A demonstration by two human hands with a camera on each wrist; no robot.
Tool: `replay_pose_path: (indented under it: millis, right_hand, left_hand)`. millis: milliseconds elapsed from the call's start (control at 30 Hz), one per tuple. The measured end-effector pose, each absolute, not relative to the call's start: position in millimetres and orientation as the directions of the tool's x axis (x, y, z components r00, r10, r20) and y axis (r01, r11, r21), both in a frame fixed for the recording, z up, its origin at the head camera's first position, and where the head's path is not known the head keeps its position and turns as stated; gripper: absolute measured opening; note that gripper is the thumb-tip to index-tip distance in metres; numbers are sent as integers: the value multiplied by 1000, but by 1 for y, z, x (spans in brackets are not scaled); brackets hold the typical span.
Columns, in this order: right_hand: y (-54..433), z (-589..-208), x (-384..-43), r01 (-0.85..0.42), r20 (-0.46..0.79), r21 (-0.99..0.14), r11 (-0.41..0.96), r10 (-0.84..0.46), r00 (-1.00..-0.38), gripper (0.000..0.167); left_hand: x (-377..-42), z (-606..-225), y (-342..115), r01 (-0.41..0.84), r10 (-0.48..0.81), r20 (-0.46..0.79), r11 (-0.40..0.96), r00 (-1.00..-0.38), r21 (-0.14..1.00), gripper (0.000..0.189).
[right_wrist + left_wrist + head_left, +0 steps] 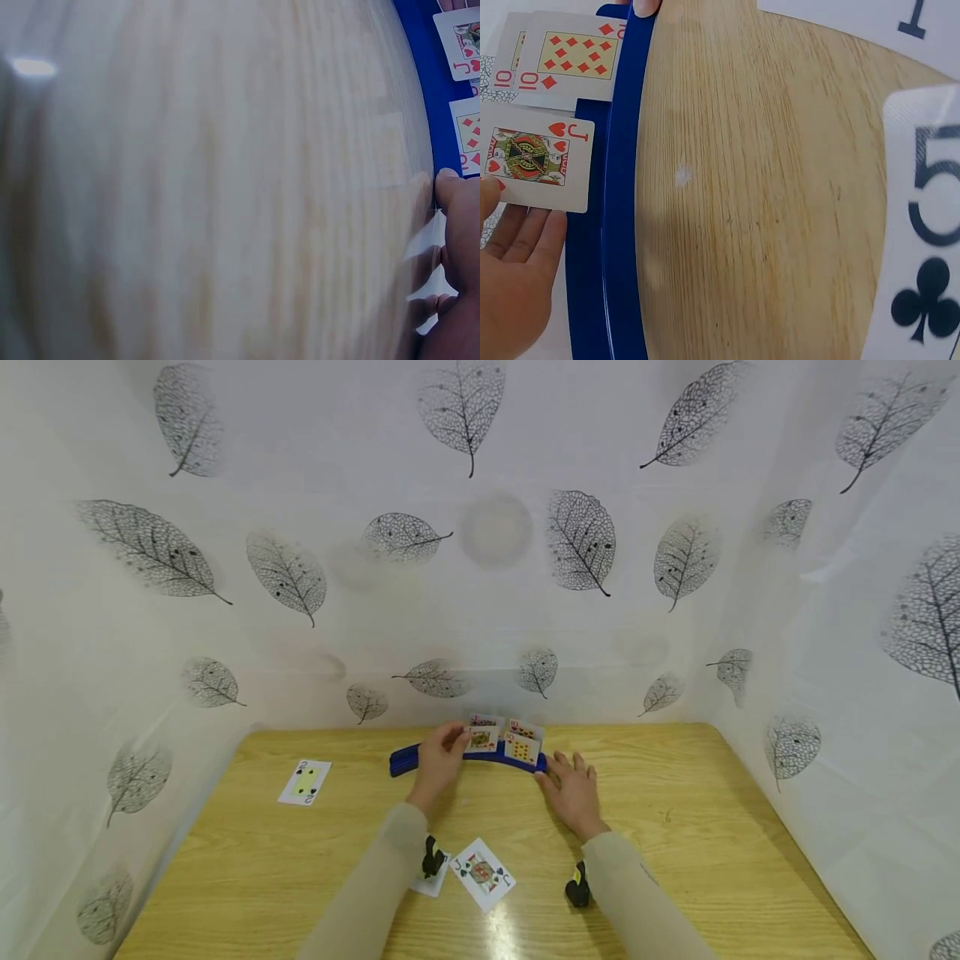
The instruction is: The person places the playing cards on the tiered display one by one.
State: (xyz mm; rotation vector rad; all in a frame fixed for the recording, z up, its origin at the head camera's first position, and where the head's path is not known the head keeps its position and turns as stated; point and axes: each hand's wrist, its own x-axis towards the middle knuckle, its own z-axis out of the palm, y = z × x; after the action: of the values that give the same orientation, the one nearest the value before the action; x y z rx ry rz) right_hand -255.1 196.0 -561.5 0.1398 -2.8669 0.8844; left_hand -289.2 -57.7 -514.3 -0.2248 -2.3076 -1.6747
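My left hand (438, 764) pinches a jack of hearts (536, 159) by its edge, thumb in front and fingers behind. The card stands at a curved blue card holder (405, 761), overlapping another jack behind it. To the right, a ten of diamonds (521, 749) stands in the holder in front of another red ten (527, 727). At the holder's right end rests my right hand (573, 792), its fingers spread and relaxed. The right thumb (448, 175) touches the holder's front edge.
A jack of spades (482, 872) lies face up on the wooden table (675, 843). Beside it a five of clubs (926, 225) is partly hidden by the left wrist. A black two (305, 782) lies far left. A leaf-print curtain (495, 602) hangs behind.
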Motion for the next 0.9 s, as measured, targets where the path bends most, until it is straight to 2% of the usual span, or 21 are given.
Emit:
replay_pose_path:
  millis: [467, 900]
  right_hand:
    - [196, -562, -255, -126, 163, -552, 824, -42, -986, 51]
    - [194, -562, -255, -127, 163, -565, 815, -40, -986, 50]
  left_hand:
    - [-293, -521, -52, 232, -57, 258, 281, -965, 931, 16]
    - [-293, -519, -53, 196, -20, 209, 277, -978, 941, 19]
